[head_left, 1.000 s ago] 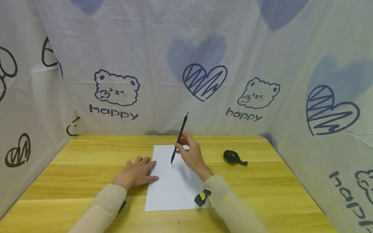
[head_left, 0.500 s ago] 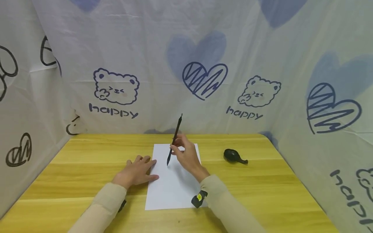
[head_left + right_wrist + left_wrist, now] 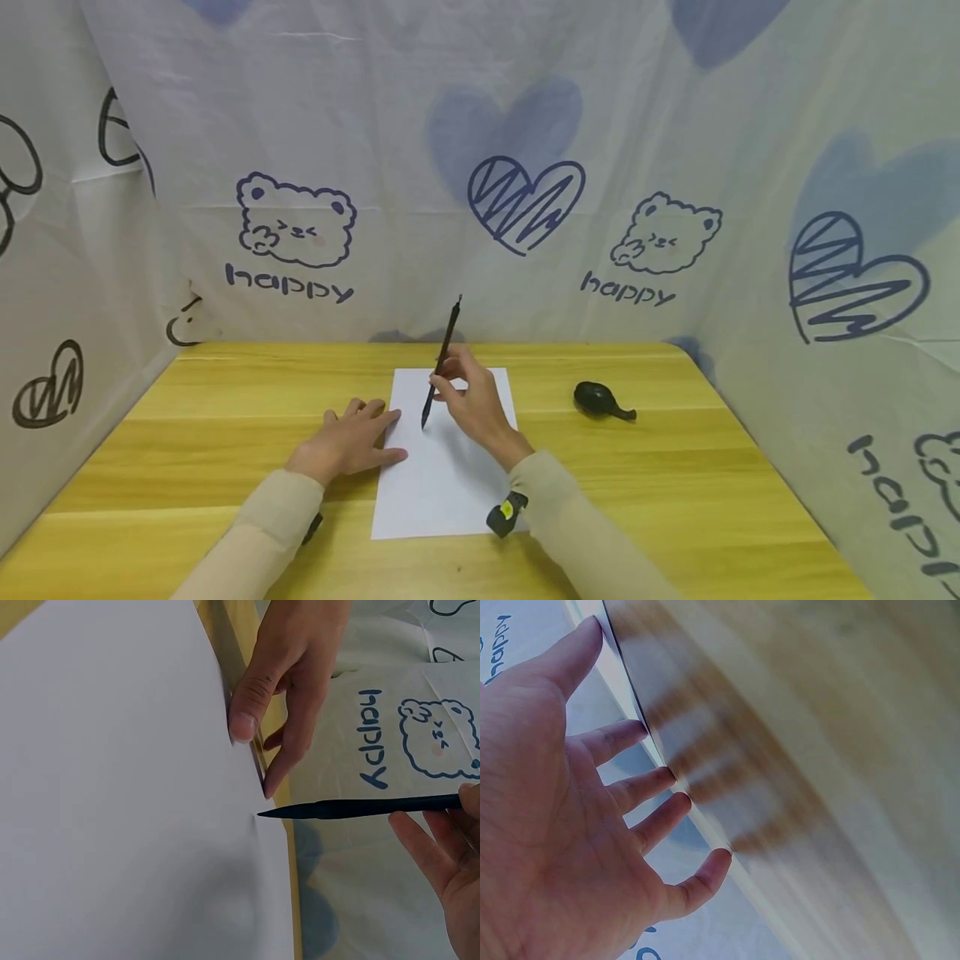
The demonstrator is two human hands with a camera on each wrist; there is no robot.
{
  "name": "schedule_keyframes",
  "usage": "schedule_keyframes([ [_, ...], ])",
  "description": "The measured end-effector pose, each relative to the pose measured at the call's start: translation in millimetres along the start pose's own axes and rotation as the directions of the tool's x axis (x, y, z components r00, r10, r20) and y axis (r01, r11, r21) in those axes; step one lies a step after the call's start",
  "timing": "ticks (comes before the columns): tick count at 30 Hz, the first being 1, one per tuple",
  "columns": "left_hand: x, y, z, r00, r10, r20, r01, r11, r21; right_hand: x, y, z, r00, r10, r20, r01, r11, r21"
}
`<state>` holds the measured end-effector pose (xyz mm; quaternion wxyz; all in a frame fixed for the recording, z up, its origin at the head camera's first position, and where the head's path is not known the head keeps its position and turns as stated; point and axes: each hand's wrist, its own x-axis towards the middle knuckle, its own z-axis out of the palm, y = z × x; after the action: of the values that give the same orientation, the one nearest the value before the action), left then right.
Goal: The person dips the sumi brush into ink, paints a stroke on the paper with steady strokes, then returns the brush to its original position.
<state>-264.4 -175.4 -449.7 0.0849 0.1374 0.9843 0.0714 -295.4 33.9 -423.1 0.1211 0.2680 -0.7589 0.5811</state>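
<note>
Since a second ago the right hand [image 3: 471, 404] has carried the black pen [image 3: 440, 360] leftward and down, its tip now at the sheet of paper [image 3: 450, 483] in mid-frame. The grip is a pinch of curled fingers on the barrel. The left hand [image 3: 351, 440] lies flat, fingers straight, pressing the paper's left edge on the table [image 3: 675, 467]. A black balloon [image 3: 597, 400] lies right of centre.

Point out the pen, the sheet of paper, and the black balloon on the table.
pen [image 3: 442, 358]: head view, middle of the black barrel, above the fingers.
sheet of paper [image 3: 442, 483]: head view, bare lower half of the sheet.
black balloon [image 3: 596, 398]: head view, its rounded body.
</note>
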Motion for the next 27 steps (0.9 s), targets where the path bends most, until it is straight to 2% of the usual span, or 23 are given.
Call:
schedule_keyframes([
  [13, -1.0, 0.5, -1.4, 1.000, 0.010, -0.006, -0.010, 1.000, 0.000, -2.4, 1.5, -1.7, 0.998, -0.036, 0.045, 0.035, 0.999, 0.010],
  [27, -0.1, 0.6, -1.1, 1.000, 0.012, -0.001, -0.012, 1.000, 0.009, -5.5, 4.3, -6.5, 0.993, -0.072, 0.088, 0.084, 0.988, -0.133],
])
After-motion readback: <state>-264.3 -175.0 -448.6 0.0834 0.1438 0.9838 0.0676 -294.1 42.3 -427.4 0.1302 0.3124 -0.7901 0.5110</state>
